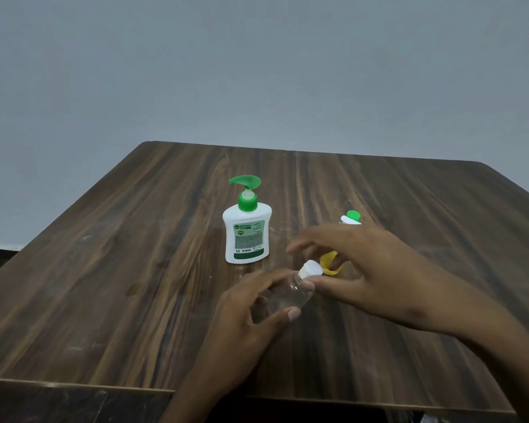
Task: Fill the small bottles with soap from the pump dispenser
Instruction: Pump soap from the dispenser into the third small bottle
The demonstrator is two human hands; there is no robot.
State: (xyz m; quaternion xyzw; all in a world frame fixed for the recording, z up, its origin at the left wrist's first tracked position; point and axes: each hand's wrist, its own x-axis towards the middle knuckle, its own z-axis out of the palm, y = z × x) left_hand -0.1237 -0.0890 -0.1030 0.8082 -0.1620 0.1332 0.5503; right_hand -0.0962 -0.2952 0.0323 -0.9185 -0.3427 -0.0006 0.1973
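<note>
- Small clear plastic bottle point(287, 296) with white flip cap point(310, 268): held tilted above the dark wood-grain table point(119, 285), neck pointing up and right.
- Left hand point(251, 319): fingers and thumb curled round the bottle's body, grasping it.
- Right hand point(370, 270): thumb tip against the bottle's neck just below the cap, other fingers spread loosely above the cap; actual grip on the cap cannot be told.
- White pump dispenser with green pump head point(247, 222): upright on the table, just behind the held bottle, untouched.
- Yellow plastic piece point(330, 264): beside the cap, partly hidden by the right fingers.
- Small green-capped bottle point(351, 217): behind the right hand, mostly hidden.
</note>
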